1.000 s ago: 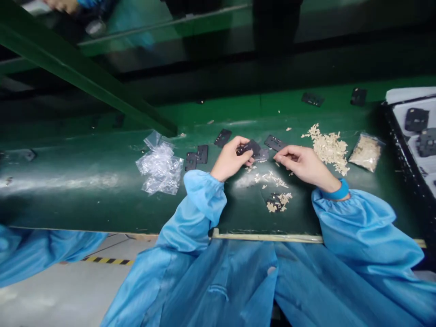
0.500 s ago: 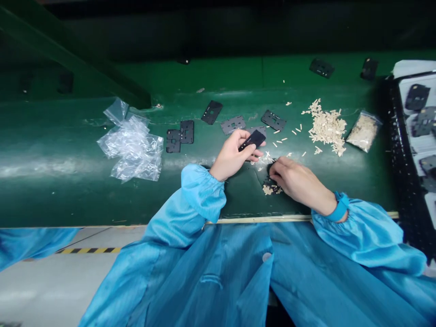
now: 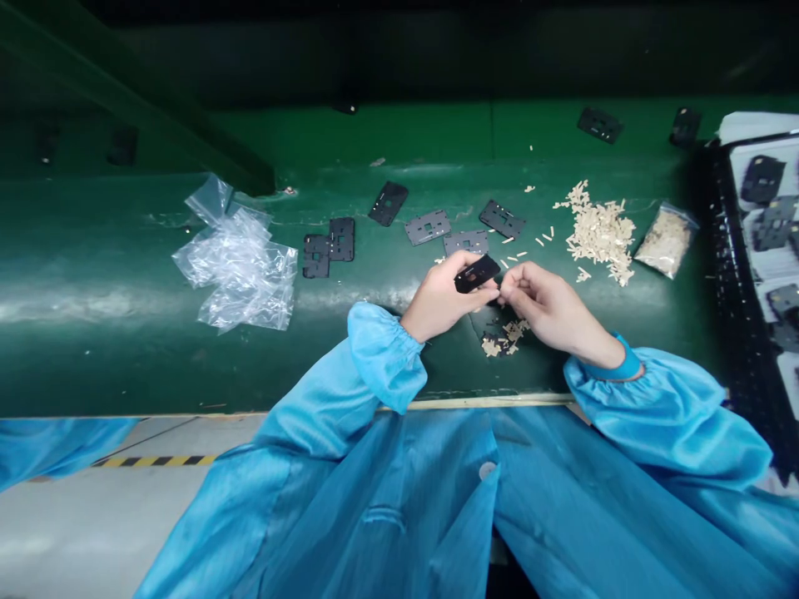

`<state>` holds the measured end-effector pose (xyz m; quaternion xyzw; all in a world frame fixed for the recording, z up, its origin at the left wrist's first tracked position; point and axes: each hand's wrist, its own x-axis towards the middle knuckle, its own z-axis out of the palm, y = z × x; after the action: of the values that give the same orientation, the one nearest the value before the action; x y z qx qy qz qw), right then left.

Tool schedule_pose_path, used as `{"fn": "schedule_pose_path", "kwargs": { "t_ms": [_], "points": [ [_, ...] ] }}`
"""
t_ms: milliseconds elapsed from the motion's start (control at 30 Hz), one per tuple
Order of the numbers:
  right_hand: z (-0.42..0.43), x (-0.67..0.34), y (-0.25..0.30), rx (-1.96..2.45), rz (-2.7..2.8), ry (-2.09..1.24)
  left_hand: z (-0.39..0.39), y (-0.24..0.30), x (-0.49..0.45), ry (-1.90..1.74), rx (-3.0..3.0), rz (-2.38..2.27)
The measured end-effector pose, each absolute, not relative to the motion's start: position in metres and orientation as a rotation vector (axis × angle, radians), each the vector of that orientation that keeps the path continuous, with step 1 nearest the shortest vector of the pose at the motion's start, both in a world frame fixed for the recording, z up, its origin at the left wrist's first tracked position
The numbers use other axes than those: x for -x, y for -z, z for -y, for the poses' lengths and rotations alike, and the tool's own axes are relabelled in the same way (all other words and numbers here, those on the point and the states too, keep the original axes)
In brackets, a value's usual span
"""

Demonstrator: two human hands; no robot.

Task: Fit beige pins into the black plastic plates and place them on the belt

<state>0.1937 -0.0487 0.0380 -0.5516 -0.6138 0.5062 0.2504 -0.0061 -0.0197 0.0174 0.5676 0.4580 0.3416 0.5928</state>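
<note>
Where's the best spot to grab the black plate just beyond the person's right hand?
Probably its two long edges, coming straight down from above: the plate lies flat and thin on the green surface, with no other plate on top of it.

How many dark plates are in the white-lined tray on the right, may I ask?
3 show in the black-framed tray: top plate, middle plate, lower plate; more may be cut off.

A flat rectangular plate (image 3: 477, 274) shows matte black against a glossy dark green painted desk (image 3: 125, 358). A heap of thin slivers (image 3: 599, 233) is pale cream, a loose smock sleeve (image 3: 387, 358) bright blue, a fabric wristband (image 3: 617, 363) teal, and the floor tape (image 3: 156, 460) striped yellow and black.
</note>
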Motion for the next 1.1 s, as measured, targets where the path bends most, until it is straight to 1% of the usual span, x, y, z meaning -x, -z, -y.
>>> {"fn": "schedule_pose_path", "kwargs": {
  "t_ms": [167, 333, 500, 567, 633, 733, 800, 867, 933, 1000, 1100],
  "points": [
    [0.033, -0.180, -0.039, 1.436, 1.689, -1.267, 0.013, -0.020, 0.011, -0.888, -1.301, -1.236],
    [0.009, -0.183, -0.037, 1.357, 1.639, -1.445, 0.008, -0.020, 0.018, -0.863, -1.160, -1.209],
    [0.006, -0.199, -0.038, 1.367, 1.524, -1.466, 0.007, -0.022, 0.019, -0.815, -1.111, -1.201],
    [0.013, -0.204, -0.041, 1.347, 1.662, -1.511, 0.007, -0.023, 0.020, -0.805, -1.116, -1.199],
    [0.022, -0.207, -0.044, 1.259, 1.911, -1.510, 0.007, -0.024, 0.020, -0.808, -1.127, -1.203],
    [0.033, -0.209, -0.048, 1.068, 2.224, -1.396, 0.008, -0.023, 0.020, -0.884, -1.218, -1.218],
    [0.035, -0.208, -0.050, 1.041, 2.239, -1.357, 0.011, -0.021, 0.020, -0.975, -1.356, -1.224],
    [0.031, -0.206, -0.052, 1.157, 2.128, -1.361, 0.015, -0.018, 0.022, -1.057, -1.534, -1.219],
    [0.024, -0.202, -0.054, 1.323, 1.896, -1.454, 0.020, -0.016, 0.025, -1.129, -1.742, -1.197],
    [0.018, -0.195, -0.054, 1.400, 1.562, -1.654, 0.022, -0.014, 0.029, -1.191, -1.958, -1.148],
    [0.013, -0.182, -0.053, 1.308, 1.092, -1.974, 0.022, -0.014, 0.035, -1.273, -2.135, -1.053]
  ]
}}
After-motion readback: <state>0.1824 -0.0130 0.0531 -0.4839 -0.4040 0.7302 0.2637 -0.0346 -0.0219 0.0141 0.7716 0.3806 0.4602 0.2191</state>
